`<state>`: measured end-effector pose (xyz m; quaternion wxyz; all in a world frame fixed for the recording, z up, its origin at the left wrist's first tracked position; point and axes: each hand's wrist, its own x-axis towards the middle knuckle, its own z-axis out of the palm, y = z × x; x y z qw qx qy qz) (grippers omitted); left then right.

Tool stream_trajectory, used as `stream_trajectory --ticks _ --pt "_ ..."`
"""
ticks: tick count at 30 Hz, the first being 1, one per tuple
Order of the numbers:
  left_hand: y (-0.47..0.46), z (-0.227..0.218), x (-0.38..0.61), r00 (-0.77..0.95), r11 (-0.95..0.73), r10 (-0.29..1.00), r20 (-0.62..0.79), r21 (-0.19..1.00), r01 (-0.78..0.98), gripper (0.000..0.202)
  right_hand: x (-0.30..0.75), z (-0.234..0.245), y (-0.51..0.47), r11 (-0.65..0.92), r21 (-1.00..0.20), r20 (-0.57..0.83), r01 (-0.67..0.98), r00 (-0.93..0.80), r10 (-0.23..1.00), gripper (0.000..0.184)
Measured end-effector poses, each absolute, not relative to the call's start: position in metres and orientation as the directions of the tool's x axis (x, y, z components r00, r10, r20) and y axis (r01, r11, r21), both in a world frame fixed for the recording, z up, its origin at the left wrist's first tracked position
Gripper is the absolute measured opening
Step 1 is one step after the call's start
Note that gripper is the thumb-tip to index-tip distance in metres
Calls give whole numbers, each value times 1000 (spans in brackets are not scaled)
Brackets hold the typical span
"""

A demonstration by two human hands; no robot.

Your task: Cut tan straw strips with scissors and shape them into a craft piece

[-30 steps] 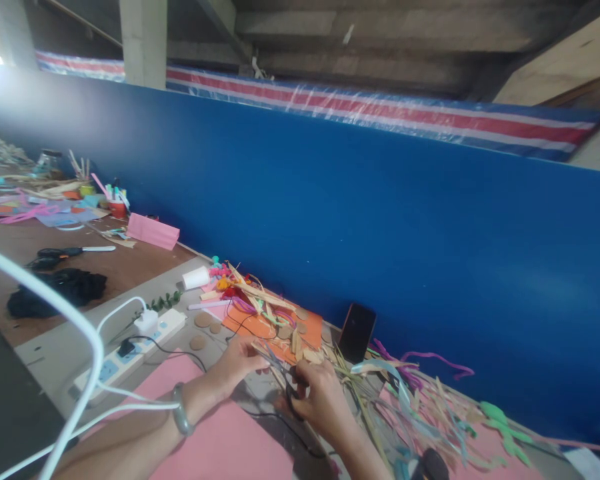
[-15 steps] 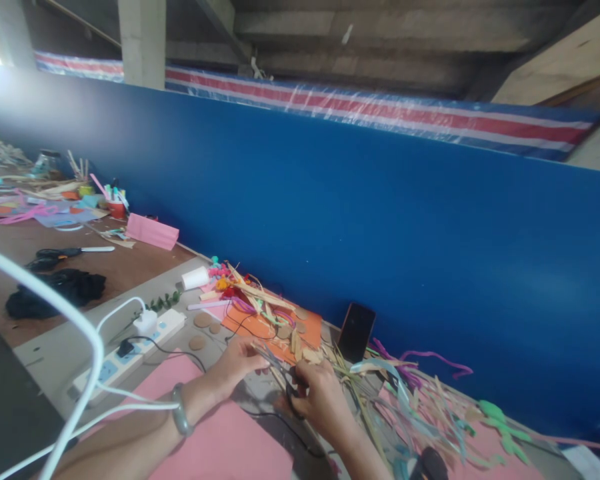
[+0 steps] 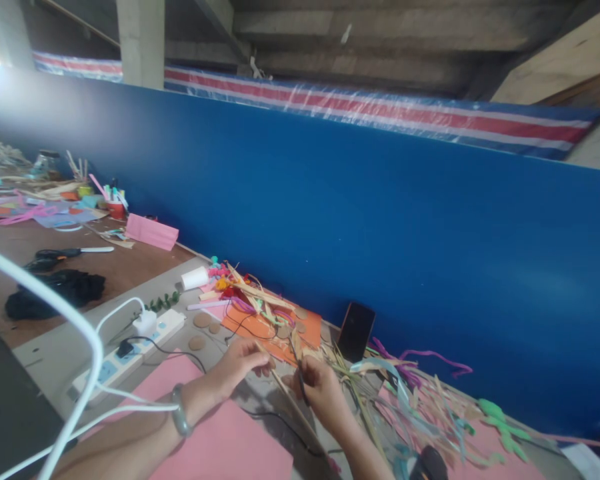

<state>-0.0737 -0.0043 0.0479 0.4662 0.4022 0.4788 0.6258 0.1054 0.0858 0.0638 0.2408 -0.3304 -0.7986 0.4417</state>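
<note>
My left hand [image 3: 240,367] pinches the upper end of a long tan strip [image 3: 290,403] that slants down to the right over the table. My right hand [image 3: 323,393] is closed on black-handled scissors [image 3: 300,377], whose blades point up beside the strip. Both hands hover over a grey table surface next to a pink sheet [image 3: 220,440]. A bracelet sits on my left wrist.
A heap of coloured strips and pipe cleaners [image 3: 405,400] lies to the right. An orange sheet [image 3: 265,327] with cardboard discs, a dark phone [image 3: 356,331] leaning on the blue wall, a white power strip [image 3: 130,353] with cables, and black cloth [image 3: 55,290] lie left.
My right hand has lifted and turned the scissors so the blades point up instead of lying along the strip. The left hand has stayed in place on the strip.
</note>
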Motion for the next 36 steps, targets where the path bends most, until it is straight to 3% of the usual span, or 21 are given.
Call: stream_trajectory --ticks 4,15,21,31,36 --pt "-5 48 -70 -141 -108 985 96 991 -80 19 101 71 80 233 -956 64 180 -646 761 35" --pt "-6 42 -64 -100 -166 979 178 978 124 24 91 68 67 246 -960 111 134 -624 773 29" --pt "-1 36 -68 -138 -143 978 155 985 93 18 92 67 67 277 -949 126 152 -622 773 28" --pt "-15 43 -65 122 -126 987 107 978 164 21 90 67 65 259 -957 144 131 -560 816 30" --pt "-12 41 -64 50 -52 997 50 997 48 6 89 68 64 273 -952 150 138 -567 810 30"
